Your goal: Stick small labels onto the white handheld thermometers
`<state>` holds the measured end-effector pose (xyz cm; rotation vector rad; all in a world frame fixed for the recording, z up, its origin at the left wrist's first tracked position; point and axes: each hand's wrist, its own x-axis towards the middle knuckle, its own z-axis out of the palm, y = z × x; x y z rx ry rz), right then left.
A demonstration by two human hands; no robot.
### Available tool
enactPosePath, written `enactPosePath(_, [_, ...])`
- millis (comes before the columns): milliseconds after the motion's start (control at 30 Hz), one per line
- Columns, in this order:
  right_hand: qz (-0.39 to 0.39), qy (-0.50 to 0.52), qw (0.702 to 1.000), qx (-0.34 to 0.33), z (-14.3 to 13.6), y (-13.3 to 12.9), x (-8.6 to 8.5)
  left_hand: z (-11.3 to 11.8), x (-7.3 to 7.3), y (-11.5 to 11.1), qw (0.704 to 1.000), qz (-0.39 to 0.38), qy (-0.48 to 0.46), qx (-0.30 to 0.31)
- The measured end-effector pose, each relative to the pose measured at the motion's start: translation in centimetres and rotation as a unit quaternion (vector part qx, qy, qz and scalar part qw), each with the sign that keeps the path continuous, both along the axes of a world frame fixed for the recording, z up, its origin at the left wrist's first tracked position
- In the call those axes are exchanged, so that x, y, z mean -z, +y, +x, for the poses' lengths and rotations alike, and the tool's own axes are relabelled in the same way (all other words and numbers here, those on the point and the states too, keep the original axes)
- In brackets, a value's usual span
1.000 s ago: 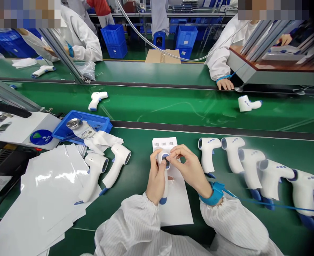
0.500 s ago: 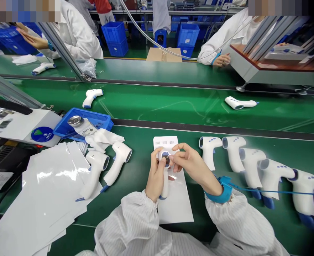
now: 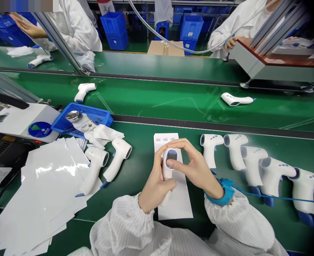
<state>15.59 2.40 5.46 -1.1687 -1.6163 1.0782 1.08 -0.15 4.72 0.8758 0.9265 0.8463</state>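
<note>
Between both hands is a white forehead thermometer [image 3: 168,173], its small screen [image 3: 172,155] facing me in a blue surround. My left hand [image 3: 157,181] is closed round its handle and side, the thumb lying across the handle. My right hand [image 3: 190,161] curls over the head of the thermometer, fingers on top and thumb at the screen's lower edge. A blue strap [image 3: 221,193] circles the right wrist. Under the hands lies a white sheet [image 3: 181,202] with small printed blocks at its far end.
Several white thermometers [image 3: 212,145] lie in a row at right. Two more [image 3: 119,156] lie at left beside fanned glossy sheets [image 3: 50,185]. A blue tray [image 3: 103,115] holds a metal-capped bottle [image 3: 80,121]. Beyond runs a green belt [image 3: 151,96] carrying thermometers; co-workers sit across.
My right hand has gone from pinching at the screen to wrapping over the thermometer's head, thumb on its front. My left thumb has dropped from the screen to the handle.
</note>
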Motion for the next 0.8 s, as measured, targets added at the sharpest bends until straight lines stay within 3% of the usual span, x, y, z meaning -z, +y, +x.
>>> enactPosePath(233, [0.027,0.028,0.996,0.080,-0.7,0.4,-0.3,0.1,-1.6,-0.6,0.999,-0.041,-0.006,0.003])
enactPosePath(367, [0.027,0.038,0.994,0.099,-1.1,0.5,-0.5,0.1,-1.8,-0.8,1.000,-0.024,0.011,-0.006])
enactPosePath(567, [-0.021,0.031,0.999,0.006,-1.5,-0.1,-1.6,-0.2,-2.0,-0.8,0.998,0.012,0.044,-0.048])
enactPosePath(800, [-0.049,-0.001,0.993,-0.104,-0.5,-0.1,-3.1,-0.8,-2.6,-0.8,0.998,0.026,0.038,-0.033])
